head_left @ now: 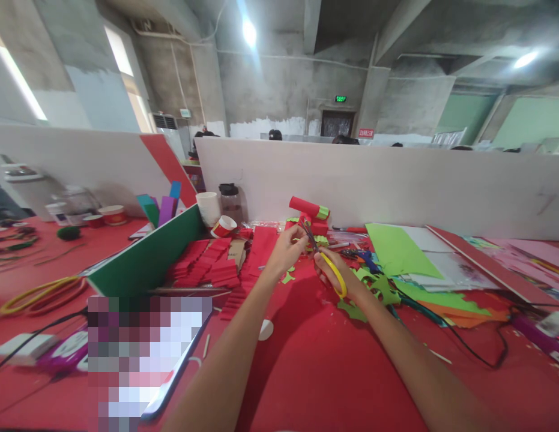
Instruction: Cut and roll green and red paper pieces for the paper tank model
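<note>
Head view: right fingers [322, 271] grip yellow-handled scissors [337, 275]; whether left fingers [299, 233] pinch anything, I can't tell; green scraps [386, 293] lie alongside.

Free tabletop [324, 366] between forearms [234, 339], green board [144, 258] an obstacle leftward

Right hand [346, 273] partly hidden by scissors [336, 275]; phone [164, 360] pixelated; forearms [243, 324] cut off below.

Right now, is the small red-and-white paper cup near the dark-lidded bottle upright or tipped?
Tipped: the red-and-white cup slants to one side, unlike the taller white cup standing upright just behind it.
</note>
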{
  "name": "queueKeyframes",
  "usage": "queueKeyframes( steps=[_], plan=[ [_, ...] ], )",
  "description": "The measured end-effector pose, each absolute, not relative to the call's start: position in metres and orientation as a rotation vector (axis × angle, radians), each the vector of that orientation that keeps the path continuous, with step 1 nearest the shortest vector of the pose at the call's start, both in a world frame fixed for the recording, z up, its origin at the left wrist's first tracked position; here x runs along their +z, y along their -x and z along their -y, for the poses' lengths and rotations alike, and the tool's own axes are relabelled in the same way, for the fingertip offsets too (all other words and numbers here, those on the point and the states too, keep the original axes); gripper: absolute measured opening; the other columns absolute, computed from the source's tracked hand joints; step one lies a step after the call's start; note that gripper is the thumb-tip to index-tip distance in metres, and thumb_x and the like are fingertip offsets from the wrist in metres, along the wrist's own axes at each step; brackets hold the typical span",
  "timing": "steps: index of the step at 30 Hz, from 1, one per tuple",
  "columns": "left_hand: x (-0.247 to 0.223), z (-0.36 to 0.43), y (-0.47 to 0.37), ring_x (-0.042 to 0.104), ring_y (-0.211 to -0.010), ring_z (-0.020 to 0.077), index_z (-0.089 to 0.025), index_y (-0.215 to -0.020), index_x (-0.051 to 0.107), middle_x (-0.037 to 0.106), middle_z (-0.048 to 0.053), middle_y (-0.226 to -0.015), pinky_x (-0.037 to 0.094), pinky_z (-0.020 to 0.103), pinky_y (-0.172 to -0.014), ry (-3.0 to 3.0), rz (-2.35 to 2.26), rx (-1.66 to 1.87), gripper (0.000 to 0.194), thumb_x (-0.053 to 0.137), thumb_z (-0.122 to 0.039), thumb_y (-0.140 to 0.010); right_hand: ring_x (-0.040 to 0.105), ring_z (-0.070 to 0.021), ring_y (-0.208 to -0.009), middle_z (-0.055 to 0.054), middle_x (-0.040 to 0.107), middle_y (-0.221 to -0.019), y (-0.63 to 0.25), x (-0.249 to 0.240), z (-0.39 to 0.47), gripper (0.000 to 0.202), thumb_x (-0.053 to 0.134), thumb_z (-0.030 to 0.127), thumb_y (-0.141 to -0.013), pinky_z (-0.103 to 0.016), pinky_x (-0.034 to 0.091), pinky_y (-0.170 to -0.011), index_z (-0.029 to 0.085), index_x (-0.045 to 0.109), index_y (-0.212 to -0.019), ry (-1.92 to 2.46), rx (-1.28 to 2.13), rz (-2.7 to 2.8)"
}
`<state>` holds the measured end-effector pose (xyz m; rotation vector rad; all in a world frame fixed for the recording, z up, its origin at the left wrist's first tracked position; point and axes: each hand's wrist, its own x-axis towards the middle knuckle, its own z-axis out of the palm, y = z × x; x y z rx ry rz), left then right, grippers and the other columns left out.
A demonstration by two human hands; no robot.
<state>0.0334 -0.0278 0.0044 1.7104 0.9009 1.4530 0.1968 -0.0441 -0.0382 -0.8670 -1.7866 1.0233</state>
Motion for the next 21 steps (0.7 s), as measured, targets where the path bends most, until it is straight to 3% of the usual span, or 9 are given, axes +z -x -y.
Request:
queueKeyframes(
  steps=[5, 10, 16, 21],
  plan=[
    [0.005, 0.029, -0.034, 0.054, -0.056, 0.0093, -0.018, -0.073, 0.048, 0.052, -0.004, -0.064, 0.044, 0.022, -0.057, -1.708, -0.906, 1.447, 0.011, 0.055, -0.024, -0.079, 0.038, -0.0097, -0.044, 0.004, 0.049, -0.060, -0.195, -0.038, 0.046, 0.047, 0.050, 0.068, -0.084, -0.022, 0.032, -0.041, 0.022, 0.056, -0.093, 0.853, 0.977, 1.777],
    [0.004, 0.027, -0.032, 0.055, -0.058, 0.0104, -0.018, -0.075, 0.049, 0.052, -0.004, -0.066, 0.045, 0.023, -0.059, -1.701, -0.947, 1.445, 0.014, 0.056, -0.030, -0.080, 0.039, -0.0108, -0.046, 0.004, 0.048, -0.060, -0.196, -0.035, 0.046, 0.042, 0.051, 0.062, -0.087, -0.022, 0.031, -0.042, 0.021, 0.057, -0.094, 0.874, 0.934, 1.757],
    [0.008, 0.029, -0.030, 0.048, -0.056, 0.0093, -0.018, -0.076, 0.050, 0.049, -0.005, -0.064, 0.041, 0.022, -0.056, -1.681, -1.021, 1.470, 0.014, 0.056, -0.030, -0.079, 0.055, -0.0156, -0.062, -0.003, 0.064, -0.075, -0.213, -0.031, 0.032, 0.029, 0.060, 0.048, -0.085, -0.025, 0.038, -0.058, 0.019, 0.061, -0.090, 1.138, 0.626, 1.992],
    [0.008, 0.029, -0.028, 0.045, -0.057, 0.0091, -0.018, -0.075, 0.049, 0.048, -0.004, -0.066, 0.037, 0.022, -0.056, -1.734, -1.019, 1.439, 0.014, 0.054, -0.030, -0.081, 0.062, -0.0221, -0.076, -0.009, 0.071, -0.089, -0.221, -0.034, 0.033, 0.020, 0.062, 0.034, -0.081, -0.027, 0.034, -0.063, 0.020, 0.068, -0.094, 1.410, 0.279, 2.324]
  ],
)
